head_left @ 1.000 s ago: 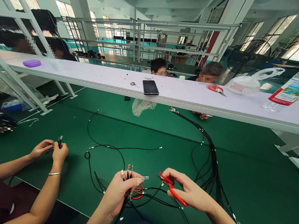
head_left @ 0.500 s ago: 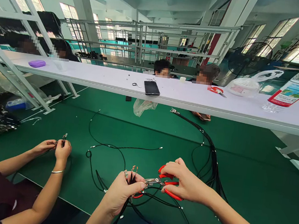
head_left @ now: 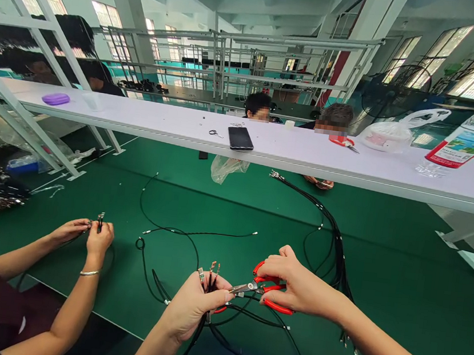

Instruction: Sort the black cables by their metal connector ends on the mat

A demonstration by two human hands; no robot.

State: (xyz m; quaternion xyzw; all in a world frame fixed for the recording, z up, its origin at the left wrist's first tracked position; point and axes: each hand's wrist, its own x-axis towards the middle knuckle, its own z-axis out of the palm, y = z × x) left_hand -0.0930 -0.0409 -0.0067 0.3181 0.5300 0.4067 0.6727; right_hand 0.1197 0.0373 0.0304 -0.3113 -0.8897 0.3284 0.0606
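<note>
My left hand [head_left: 197, 305] is closed around a few black cables [head_left: 195, 336], whose metal end terminals [head_left: 212, 272] stick up above the fingers. In my right hand [head_left: 289, 279] are red-handled scissors [head_left: 273, 288], with fingers in the grips. The blades point left and their tips meet the thumb and fingertips of my left hand; what lies between the tips is too small to make out. Under my hands, more black cables [head_left: 254, 315] with white tags run over the green table mat [head_left: 400, 289]. Part of another red handle [head_left: 219, 309] shows just behind my left hand.
A co-worker's hands [head_left: 98, 235] hold a cable at the left. A cable bundle [head_left: 337, 241] lies right of centre. On the white shelf [head_left: 161, 122] are a phone [head_left: 240, 138], red-handled scissors [head_left: 343, 141], a plastic bag [head_left: 386, 137] and a bottle [head_left: 466, 142].
My right hand and the scissors have shifted very slightly right and down, with the handles a little further apart. My left hand still grips the cables in nearly the same place.
</note>
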